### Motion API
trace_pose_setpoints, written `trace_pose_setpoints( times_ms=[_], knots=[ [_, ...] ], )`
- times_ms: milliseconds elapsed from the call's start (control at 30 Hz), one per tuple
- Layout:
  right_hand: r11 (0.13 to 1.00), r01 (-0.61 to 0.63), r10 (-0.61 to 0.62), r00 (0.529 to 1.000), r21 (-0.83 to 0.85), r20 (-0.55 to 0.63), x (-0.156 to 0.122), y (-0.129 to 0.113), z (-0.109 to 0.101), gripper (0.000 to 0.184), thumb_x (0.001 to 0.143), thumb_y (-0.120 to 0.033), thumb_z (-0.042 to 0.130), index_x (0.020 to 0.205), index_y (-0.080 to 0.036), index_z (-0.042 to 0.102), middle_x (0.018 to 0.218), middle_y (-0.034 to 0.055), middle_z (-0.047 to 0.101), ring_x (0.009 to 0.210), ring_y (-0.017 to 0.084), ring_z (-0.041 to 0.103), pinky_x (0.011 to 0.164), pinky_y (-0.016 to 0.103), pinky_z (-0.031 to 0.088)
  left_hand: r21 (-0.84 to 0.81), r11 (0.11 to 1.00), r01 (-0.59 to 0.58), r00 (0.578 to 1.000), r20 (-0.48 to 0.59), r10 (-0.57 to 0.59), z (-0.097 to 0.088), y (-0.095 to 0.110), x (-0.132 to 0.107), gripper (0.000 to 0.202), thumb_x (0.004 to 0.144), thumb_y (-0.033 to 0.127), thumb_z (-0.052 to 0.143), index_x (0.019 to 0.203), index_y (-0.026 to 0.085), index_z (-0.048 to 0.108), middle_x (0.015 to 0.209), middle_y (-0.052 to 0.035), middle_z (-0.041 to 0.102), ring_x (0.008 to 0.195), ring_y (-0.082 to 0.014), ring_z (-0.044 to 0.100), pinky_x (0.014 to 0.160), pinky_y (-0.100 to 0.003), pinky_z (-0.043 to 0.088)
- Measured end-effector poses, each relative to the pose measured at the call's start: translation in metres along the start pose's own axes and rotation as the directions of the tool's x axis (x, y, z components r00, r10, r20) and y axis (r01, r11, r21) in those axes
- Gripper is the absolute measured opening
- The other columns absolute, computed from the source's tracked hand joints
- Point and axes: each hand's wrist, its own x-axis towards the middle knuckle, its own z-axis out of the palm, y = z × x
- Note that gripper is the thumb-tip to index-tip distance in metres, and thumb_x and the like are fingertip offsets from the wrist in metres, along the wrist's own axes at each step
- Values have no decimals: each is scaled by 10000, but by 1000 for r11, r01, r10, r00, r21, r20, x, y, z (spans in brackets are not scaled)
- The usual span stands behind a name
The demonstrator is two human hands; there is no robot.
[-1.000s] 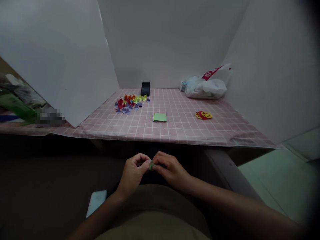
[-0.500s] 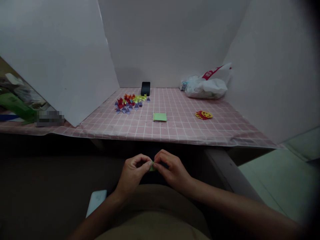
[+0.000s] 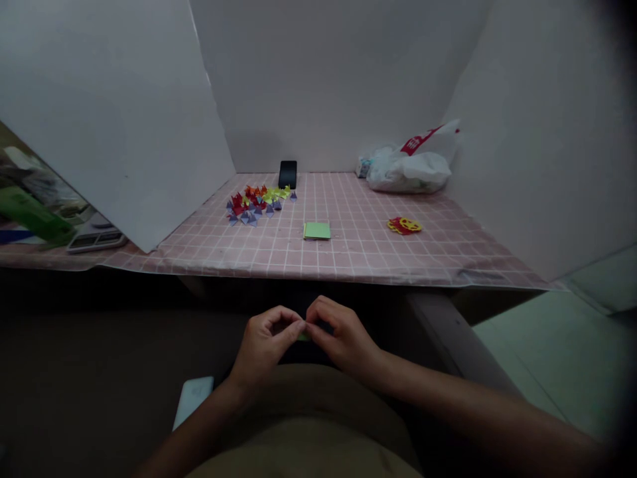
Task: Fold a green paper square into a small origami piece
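Just past the table's front edge and below it, my left hand (image 3: 269, 342) and my right hand (image 3: 343, 335) meet with thumbs and fingertips pinched together. Between them is a small piece of green paper (image 3: 302, 336), mostly hidden by the fingers; its folds are too small to make out. On the table beyond lies a stack of square paper sheets (image 3: 317, 230), green on top. To its left stand several small folded paper figures (image 3: 256, 202) in red, orange, yellow and purple.
The table has a pink checked cloth (image 3: 348, 259). A black phone (image 3: 287, 174) leans at the back. Right of centre lie red and yellow cut-out pieces (image 3: 404, 226), with a white plastic bag (image 3: 411, 171) behind. White panels (image 3: 343, 86) enclose the table. A pale flat object (image 3: 194, 397) lies near my left forearm.
Both hands stay pinched together in nearly the same place. Less of the green paper shows between the fingertips. The view has shifted slightly.
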Motion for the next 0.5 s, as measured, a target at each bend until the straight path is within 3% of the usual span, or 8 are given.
trace_pose_setpoints(
  times_ms=[333, 500],
  knots=[
    [966, -190, 180, 981, 174, 74, 7, 4, -5, 167, 831, -255, 633, 702, -171, 569, 730, 2, 559, 709, 136, 511, 649, 263, 395, -15, 1000, 5, 999, -51, -5, 2, 0, 5, 178, 811, 315, 626, 715, 169, 657, 680, 3, 636, 658, -138, 561, 628, -231, 436],
    [816, -345, 331, 937, 464, 115, 8, 3, -3, 239, 782, -356, 687, 851, -188, 531, 753, -22, 535, 652, 116, 503, 602, 250, 401, -16, 1000, -22, 995, -98, 20, 4, -1, 7, 183, 830, 316, 604, 738, 164, 646, 685, 5, 614, 659, -134, 539, 621, -226, 423]
  ],
)
